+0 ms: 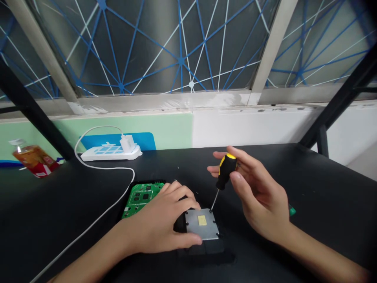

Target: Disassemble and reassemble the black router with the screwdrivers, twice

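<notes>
My right hand (262,196) grips a screwdriver (226,169) with a black and yellow handle between thumb and fingers. The screwdriver leans, its thin shaft reaching down to the upper right corner of a silver metal plate (194,224). A small pale yellow pad (202,220) sits on the plate, and dark screws or notches line its edges. The plate lies on a black housing (206,247), partly hidden by my left hand (165,220). That hand holds the plate and housing, fingers at the far edge and thumb at the near edge. Under its wrist lies a green circuit board (143,196).
A white power strip (112,152) with a plugged-in charger (127,143) stands at the back left, its white cable (97,220) crossing the black table (332,188). A drink bottle (35,159) stands at far left. A small green piece (292,210) shows beside my right wrist.
</notes>
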`<action>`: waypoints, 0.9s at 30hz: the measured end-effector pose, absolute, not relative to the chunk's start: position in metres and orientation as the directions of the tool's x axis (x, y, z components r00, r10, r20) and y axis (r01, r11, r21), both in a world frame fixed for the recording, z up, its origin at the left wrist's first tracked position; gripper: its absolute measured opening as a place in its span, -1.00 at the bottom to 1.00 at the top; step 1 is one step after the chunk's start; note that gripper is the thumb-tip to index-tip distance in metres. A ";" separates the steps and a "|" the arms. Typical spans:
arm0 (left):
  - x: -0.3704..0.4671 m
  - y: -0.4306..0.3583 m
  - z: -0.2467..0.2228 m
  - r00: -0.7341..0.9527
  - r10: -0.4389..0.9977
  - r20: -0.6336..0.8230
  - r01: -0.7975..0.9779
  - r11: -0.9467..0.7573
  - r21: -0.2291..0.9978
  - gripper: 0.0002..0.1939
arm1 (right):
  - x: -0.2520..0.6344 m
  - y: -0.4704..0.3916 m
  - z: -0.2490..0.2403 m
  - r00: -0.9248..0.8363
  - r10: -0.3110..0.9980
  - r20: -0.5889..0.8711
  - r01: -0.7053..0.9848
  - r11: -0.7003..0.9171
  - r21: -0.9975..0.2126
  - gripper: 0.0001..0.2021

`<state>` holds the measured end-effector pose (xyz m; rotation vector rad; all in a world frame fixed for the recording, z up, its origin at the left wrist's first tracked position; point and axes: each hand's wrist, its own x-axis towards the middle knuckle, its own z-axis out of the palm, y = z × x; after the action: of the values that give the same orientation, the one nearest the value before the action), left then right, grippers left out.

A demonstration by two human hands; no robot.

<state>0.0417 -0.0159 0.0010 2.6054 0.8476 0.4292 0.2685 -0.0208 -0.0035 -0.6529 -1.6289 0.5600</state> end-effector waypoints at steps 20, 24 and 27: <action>0.027 -0.014 0.003 0.844 0.524 0.113 0.441 -0.800 0.407 -0.20 | 0.271 -0.018 -0.002 -0.095 0.581 0.809 0.315 0.788 -0.529 -0.50; 0.028 -0.014 0.001 0.847 0.520 0.111 0.437 -0.800 0.412 -0.19 | 0.270 -0.017 0.000 -0.007 0.536 0.844 0.365 0.787 -0.497 -0.60; 0.028 -0.014 0.001 0.846 0.525 0.090 0.450 -0.796 0.406 -0.18 | 0.271 -0.020 -0.002 -0.041 0.617 0.786 0.278 0.763 -0.584 -0.64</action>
<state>0.0285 -0.0139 0.0014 2.6510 0.7276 0.2797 0.2708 -0.0198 -0.0019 -0.7278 -1.6309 0.3164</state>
